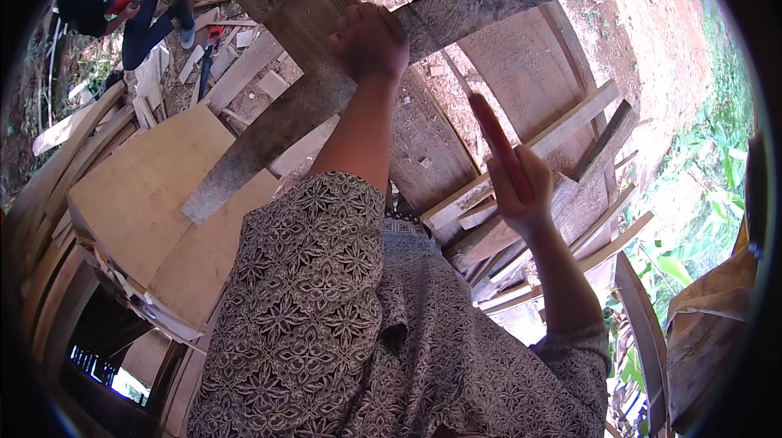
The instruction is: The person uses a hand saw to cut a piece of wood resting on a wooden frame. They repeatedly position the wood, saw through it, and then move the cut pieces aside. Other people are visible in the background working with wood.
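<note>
- our left hand (pixel 368 40) grips a long grey plank (pixel 326 100), fingers wrapped round it, raised above the wood pile (pixel 147 193).
- our right hand (pixel 521 189) holds a red pencil (pixel 498 145), fingers closed on it.
- we see no mark or cut on the plank yet, so we judge the work barely begun.

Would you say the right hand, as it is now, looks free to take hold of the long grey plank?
Probably not: the right hand is closed around a red pencil, off to the side of the grey plank that the left hand grips.
</note>
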The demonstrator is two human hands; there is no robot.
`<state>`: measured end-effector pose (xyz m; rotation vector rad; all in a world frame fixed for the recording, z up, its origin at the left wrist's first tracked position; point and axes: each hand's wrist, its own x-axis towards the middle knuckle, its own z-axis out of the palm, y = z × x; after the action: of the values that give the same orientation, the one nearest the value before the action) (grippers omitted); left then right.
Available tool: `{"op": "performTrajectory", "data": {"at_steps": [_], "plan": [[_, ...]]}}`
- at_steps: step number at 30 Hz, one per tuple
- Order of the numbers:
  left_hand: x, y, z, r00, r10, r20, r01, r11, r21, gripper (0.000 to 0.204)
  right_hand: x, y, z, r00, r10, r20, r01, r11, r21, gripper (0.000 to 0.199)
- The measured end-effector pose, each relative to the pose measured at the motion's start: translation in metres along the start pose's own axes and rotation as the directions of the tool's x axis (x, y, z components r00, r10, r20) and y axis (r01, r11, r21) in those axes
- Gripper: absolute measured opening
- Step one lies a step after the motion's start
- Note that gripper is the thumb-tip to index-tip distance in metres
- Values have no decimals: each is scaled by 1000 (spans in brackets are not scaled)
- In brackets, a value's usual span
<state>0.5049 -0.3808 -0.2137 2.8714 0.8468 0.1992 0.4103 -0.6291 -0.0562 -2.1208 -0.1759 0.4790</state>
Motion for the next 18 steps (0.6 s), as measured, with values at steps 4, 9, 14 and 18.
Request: {"op": "performTrajectory", "data": {"at_steps": [4, 9, 14, 18], "plan": [[2, 5, 4, 1000, -10, 17, 11, 999, -34, 36, 122, -1, 71, 982, -113, -151, 129, 986, 105, 33], [6, -1, 6, 999, -43, -23, 43, 999, -22, 36, 38, 9, 24, 998, 58, -29, -56, 996, 74, 32], [5, -7, 8, 998, -30, -57, 27, 999, -47, 36, -94, -15, -76, 987, 144, 77, -122, 964, -235, 21], [2, -4, 1, 998, 28, -56, -26, 999, 35, 35, -40, -24, -34, 998, 54, -13, -54, 998, -15, 27]]}}
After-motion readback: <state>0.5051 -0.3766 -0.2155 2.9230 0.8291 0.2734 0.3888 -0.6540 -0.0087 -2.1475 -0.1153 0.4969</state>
